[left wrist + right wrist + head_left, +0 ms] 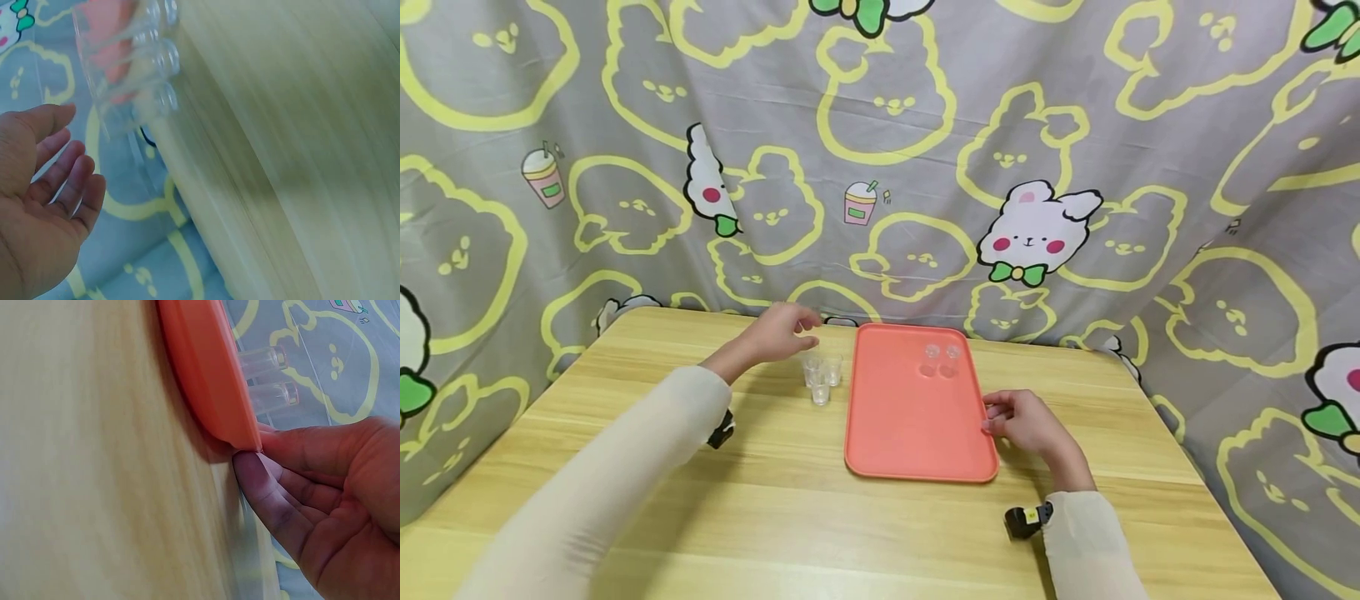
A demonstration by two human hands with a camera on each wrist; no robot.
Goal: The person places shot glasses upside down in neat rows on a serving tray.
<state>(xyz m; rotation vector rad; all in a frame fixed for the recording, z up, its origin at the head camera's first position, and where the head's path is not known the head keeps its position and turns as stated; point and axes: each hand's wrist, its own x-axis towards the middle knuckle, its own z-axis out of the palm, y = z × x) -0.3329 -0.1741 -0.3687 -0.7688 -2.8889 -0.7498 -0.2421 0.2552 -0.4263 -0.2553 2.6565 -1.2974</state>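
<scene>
My left hand (781,332) hovers above and left of three small clear glasses (821,393) that stand close together on the table. Its fingers are loosely bent with nothing between them; in the left wrist view the palm (40,219) shows bare, apart from the glasses (144,106). With thumb and fingers, my right hand (1022,421) pinches the right rim of a coral-red tray (902,425), as the right wrist view shows at the tray's edge (215,381). Two more small glasses (948,369) stand on the tray near its far right corner, apparently upside down.
A light wooden table (760,508) carries everything. Behind it hangs a grey curtain (820,117) with yellow cartoon outlines, close to the table's far edge. Black wrist cameras are strapped on both wrists, the right one (1024,522) just above the table.
</scene>
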